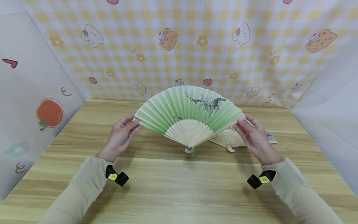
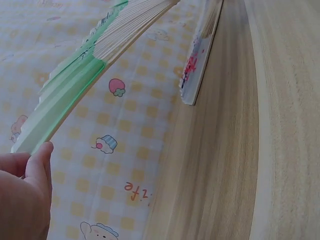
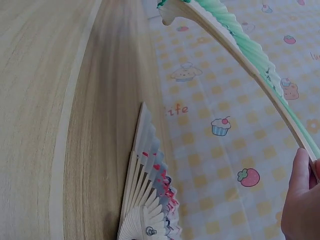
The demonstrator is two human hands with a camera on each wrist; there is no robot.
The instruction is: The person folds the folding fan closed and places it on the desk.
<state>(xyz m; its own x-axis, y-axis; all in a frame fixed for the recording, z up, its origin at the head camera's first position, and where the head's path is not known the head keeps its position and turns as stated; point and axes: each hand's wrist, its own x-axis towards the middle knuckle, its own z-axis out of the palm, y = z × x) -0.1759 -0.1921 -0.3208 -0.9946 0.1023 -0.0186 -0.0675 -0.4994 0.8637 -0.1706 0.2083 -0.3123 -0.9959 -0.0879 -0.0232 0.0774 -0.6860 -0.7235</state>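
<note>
In the foreground, beige sleeves [image 1: 75,189] are extending forward over the table [image 1: 184,193] from the near side of the green fan [image 1: 167,112], each cuff bearing a black device [image 1: 122,179] with a yellow label. The hands are standing apart: the left hand [image 1: 118,137] is pinching the fan's left outer end, while the right hand [image 1: 255,140] is pinching its right outer end, both using thumb and fingers. The green fan itself is spreading open above the table, its pale ribs converging on the pivot, where a green cord [image 1: 193,152] is hanging; a dark branch design is crossing its leaf. Behind the green fan and toward its right, a pale fan [image 1: 228,137] with red and dark markings is resting open on the table, partly hidden. Farthest back, beyond the green fan, a yellow-checked cloth [image 1: 184,59] with cartoon animals is hanging.
</note>
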